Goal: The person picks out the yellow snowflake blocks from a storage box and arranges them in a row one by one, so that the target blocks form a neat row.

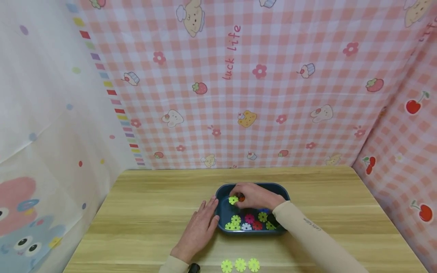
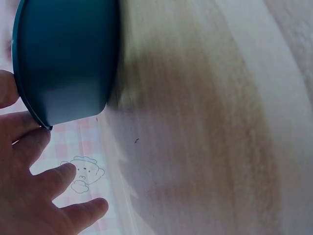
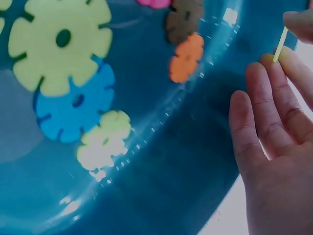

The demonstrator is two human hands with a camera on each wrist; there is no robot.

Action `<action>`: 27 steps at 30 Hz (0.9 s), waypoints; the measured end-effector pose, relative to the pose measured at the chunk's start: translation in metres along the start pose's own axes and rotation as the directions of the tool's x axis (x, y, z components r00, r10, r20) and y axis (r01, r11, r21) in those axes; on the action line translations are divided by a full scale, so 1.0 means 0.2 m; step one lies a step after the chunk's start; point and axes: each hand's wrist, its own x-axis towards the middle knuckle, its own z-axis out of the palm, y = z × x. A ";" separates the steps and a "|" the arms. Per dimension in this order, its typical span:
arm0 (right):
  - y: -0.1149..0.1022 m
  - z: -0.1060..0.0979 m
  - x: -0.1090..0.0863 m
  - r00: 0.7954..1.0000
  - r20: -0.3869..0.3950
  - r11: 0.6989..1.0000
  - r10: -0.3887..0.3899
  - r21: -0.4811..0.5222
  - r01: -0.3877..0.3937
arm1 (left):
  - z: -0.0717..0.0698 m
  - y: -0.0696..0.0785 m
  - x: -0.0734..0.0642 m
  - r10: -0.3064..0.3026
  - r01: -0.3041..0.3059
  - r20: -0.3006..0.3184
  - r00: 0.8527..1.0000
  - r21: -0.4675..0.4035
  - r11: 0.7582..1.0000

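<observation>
A dark blue-green plastic tub [image 1: 252, 232] holds several notched, flower-shaped plastic discs, among them a pink disc [image 1: 249, 218], a white disc [image 1: 246, 226] and a blue disc [image 3: 76, 105]. Inside the tub, my right hand [image 1: 256, 196] pinches a yellow-green disc [image 3: 280, 44] between thumb and fingertip; it shows edge-on in the right wrist view. My left hand [image 1: 199, 228] touches the tub's left side near the rim, its fingers [image 2: 56, 181] extended and spread. An orange disc [image 3: 186, 58] and a brown disc [image 3: 185, 19] lie near the tub wall.
Three yellow-green discs [image 1: 240, 264] lie in a row on the wooden table [image 1: 153, 216], near its front edge. Behind the table hangs a pink checked cloth [image 1: 222, 102], with more printed cloth at both sides. A dark band [image 1: 194, 268] is at the left wrist.
</observation>
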 end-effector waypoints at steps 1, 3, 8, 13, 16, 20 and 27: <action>0.00 -0.01 0.00 1.000 -0.006 1.000 -0.002 0.005 0.002 | 0.00 0.00 0.00 0.003 -0.003 -0.003 1.000 0.002 1.000; 0.00 -0.03 -0.01 1.000 -0.015 1.000 -0.005 0.007 0.005 | 0.00 0.00 0.00 0.008 -0.008 -0.012 1.000 0.003 1.000; -0.01 -0.06 -0.05 0.999 -0.032 1.000 -0.006 0.030 0.007 | 0.00 0.00 0.00 0.014 -0.013 -0.028 1.000 0.005 1.000; -0.03 -0.10 -0.09 0.997 -0.073 1.000 -0.014 0.021 0.016 | 0.01 0.00 0.01 -0.002 0.002 -0.018 1.000 0.003 1.000; -0.06 -0.12 -0.13 0.995 -0.096 1.000 -0.019 0.015 0.020 | 0.01 0.00 0.01 -0.010 0.010 -0.014 1.000 0.003 1.000; -0.09 -0.14 -0.17 0.993 -0.115 0.999 -0.038 0.013 0.040 | 0.01 0.00 0.01 -0.006 0.007 -0.023 1.000 0.003 1.000; -0.12 -0.14 -0.23 0.987 -0.147 0.998 -0.060 0.019 0.063 | 0.01 0.01 0.01 -0.010 0.010 -0.028 1.000 0.000 1.000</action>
